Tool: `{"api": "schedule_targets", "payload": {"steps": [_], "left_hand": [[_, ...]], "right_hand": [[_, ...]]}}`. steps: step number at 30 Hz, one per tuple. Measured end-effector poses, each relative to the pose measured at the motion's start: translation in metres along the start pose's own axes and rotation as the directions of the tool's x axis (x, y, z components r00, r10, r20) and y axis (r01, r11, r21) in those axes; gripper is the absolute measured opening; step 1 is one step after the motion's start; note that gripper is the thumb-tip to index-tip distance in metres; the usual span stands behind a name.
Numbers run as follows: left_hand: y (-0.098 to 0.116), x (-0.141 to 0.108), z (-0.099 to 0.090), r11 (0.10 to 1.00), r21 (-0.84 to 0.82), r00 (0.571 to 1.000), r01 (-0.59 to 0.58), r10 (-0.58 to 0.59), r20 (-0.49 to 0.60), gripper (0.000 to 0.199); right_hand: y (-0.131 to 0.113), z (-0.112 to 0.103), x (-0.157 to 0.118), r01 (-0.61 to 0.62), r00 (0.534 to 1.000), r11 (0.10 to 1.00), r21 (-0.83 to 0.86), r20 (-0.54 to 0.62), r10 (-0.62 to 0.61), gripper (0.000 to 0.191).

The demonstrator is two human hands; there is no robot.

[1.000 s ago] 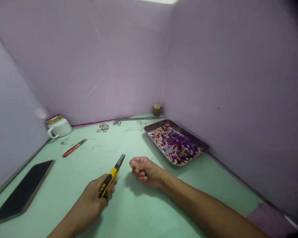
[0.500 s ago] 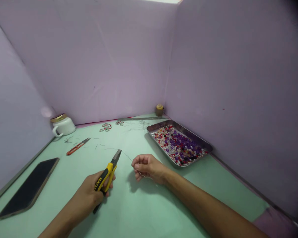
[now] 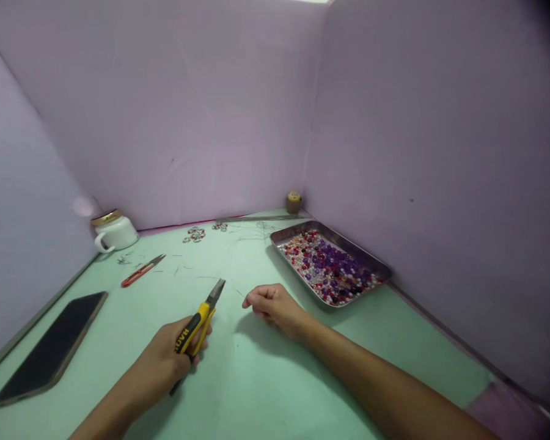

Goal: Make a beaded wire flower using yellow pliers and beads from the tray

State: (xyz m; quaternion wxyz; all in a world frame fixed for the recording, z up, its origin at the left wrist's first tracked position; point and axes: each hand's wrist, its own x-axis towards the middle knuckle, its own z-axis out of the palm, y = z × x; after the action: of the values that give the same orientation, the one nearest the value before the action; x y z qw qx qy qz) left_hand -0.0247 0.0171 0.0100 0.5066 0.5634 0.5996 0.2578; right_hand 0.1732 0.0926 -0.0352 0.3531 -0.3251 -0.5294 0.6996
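Yellow-and-black pliers (image 3: 195, 333) are wrapped in my left hand (image 3: 174, 354), their metal jaws pointing up and away from me. To the right, my right hand (image 3: 275, 307) is closed, thumb pressed against the fingers. A thin wire (image 3: 237, 289) shows faintly between the plier jaws and my right fingertips, with its far part running left past the jaws. Whether the jaws grip the wire cannot be made out. Just beyond my right hand stands a metal tray (image 3: 297, 278) of red, purple, white and black beads (image 3: 332, 266).
Orange-handled thread snips (image 3: 142, 271) and wire offcuts lie at the left, near a white lidded mug (image 3: 117, 233). A dark phone (image 3: 50, 348) rests at the left edge. Beaded wire pieces (image 3: 195, 234), long wires (image 3: 261, 218) and a small pot (image 3: 294, 203) are along the back.
My right hand has turned and its fingers have folded further in, so the wire end beneath them no longer shows. The left hand and pliers have barely moved.
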Motion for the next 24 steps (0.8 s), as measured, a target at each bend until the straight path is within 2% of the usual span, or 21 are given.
{"api": "schedule_targets", "payload": {"steps": [2, 7, 11, 16, 20, 24], "left_hand": [[0.0, -0.001, 0.0, 1.0, -0.01, 1.0, 0.002, -0.002, -0.003, 0.03], [-0.002, -0.001, 0.003, 0.996, -0.089, 1.0, 0.009, -0.012, -0.026, 0.024], [-0.001, -0.001, 0.008, 0.984, -0.18, 0.999, -0.003, -0.006, -0.05, 0.025], [0.008, -0.007, 0.011, 0.996, -0.076, 0.996, -0.055, 0.059, 0.059, 0.028], [0.012, -0.01, 0.012, 0.999, 0.012, 0.995, -0.031, 0.03, 0.095, 0.03], [0.009, -0.008, 0.013, 0.998, 0.027, 0.994, -0.054, 0.051, 0.1, 0.032]], "right_hand": [[0.002, 0.0, 0.001, -0.017, 1.0, 0.999, -0.047, 0.01, 0.018, 0.025], [0.003, 0.002, 0.0, -0.047, 0.998, 0.999, -0.017, 0.048, 0.047, 0.028], [0.0, 0.004, -0.002, -0.066, 0.998, 0.998, 0.013, -0.002, 0.066, 0.022], [-0.002, 0.006, -0.002, -0.045, 0.994, 0.998, 0.046, -0.101, 0.05, 0.017], [-0.002, 0.007, -0.004, -0.076, 0.992, 0.992, 0.099, -0.092, 0.085, 0.014], [-0.002, 0.009, -0.005, -0.122, 0.99, 0.98, 0.157, -0.05, 0.131, 0.015]]}}
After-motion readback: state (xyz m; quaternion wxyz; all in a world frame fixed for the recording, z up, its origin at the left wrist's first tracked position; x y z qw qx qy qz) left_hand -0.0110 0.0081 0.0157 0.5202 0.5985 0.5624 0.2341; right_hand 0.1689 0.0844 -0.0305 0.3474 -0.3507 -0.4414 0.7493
